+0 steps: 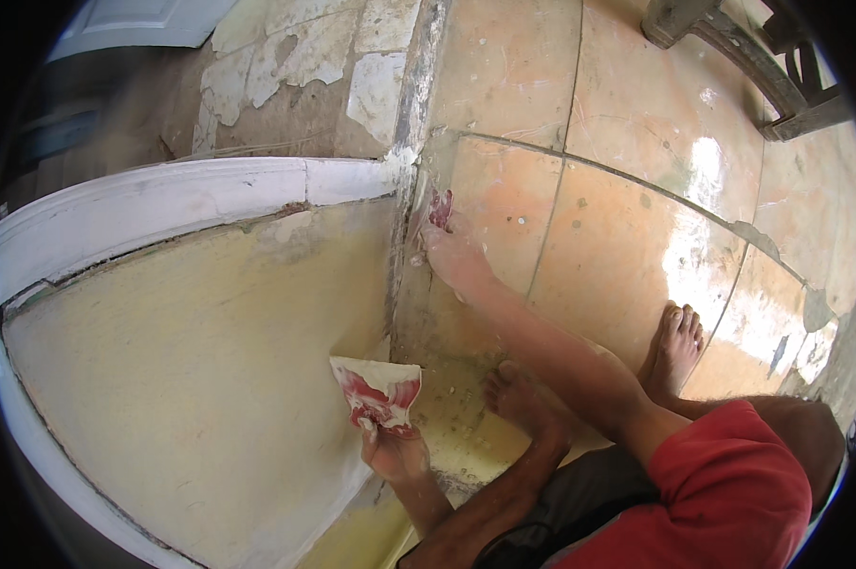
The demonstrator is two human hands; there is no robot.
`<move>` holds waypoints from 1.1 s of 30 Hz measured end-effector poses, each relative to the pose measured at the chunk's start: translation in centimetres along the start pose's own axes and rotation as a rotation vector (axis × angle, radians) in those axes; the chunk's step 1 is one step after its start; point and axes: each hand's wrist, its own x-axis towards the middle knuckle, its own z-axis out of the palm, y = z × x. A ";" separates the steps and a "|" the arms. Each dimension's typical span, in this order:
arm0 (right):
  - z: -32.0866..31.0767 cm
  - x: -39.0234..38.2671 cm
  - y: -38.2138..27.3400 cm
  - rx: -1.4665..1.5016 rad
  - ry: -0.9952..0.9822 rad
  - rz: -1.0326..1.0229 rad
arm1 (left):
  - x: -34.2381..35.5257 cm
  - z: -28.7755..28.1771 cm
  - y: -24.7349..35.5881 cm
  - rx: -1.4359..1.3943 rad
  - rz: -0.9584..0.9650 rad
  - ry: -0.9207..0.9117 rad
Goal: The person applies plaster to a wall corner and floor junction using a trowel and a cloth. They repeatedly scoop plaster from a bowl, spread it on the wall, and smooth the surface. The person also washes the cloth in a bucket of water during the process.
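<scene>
Head view had the whole job in it, so here's what I saw from where I stood: someone crouched barefoot where a yellow wall met a tile floor, a tool in each hand as far as I could make out. My read is that the step in hand was working pale filler, either spreading it or cleaning it up, along the seam at the foot of the wall, just short of the white trim. Couldn't swear to which of the two, since that patch was pretty blurry. Left hand had its fingers closed on the near end of a wide red scraper, thumb pressed on the face, with the blade sticking out past the fingertips toward the wall and loaded with creamy filler. Right hand was stretched well out over the tiles, fingers apparently wrapped around a small red tool that poked out beyond the knuckles, close beside the seam. Its working end was too smeared for me to say if it touched anything. IMO the next move called for keeping that small tool flat and tight to the edge, and holding the wide scraper level so the filler didn't slop onto the floor.
</scene>
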 end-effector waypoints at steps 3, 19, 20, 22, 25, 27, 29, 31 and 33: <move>-2.2 4.5 -0.2 -0.268 0.159 -0.219 | 0.6 0.7 -0.3 -0.051 -0.052 -0.076; -2.2 4.7 -0.1 -0.221 0.179 -0.168 | 0.4 -0.7 -0.3 -0.101 -0.069 -0.001; -1.8 5.2 -0.9 -0.295 0.224 -0.185 | 0.4 -0.4 -0.4 -0.098 -0.067 0.003; -1.8 6.0 -1.5 -0.577 0.285 -0.427 | 0.6 0.5 -0.8 -0.094 -0.067 0.002; -2.5 6.4 -1.1 -0.841 0.229 -0.708 | 1.1 1.2 -1.7 -0.106 -0.068 -0.044; -1.3 2.0 -2.3 -0.533 0.024 -0.382 | 0.3 0.7 -1.0 -0.159 -0.029 0.018; -2.4 0.9 -1.3 -0.334 0.010 -0.281 | 0.4 0.9 -1.0 -0.172 -0.049 0.016; -2.6 0.9 -1.4 -0.170 0.035 -0.203 | 0.5 0.9 -1.0 -0.147 -0.089 -0.021; -1.6 1.3 -2.7 -0.044 0.101 -0.135 | 0.0 0.7 -0.9 -0.099 -0.064 0.073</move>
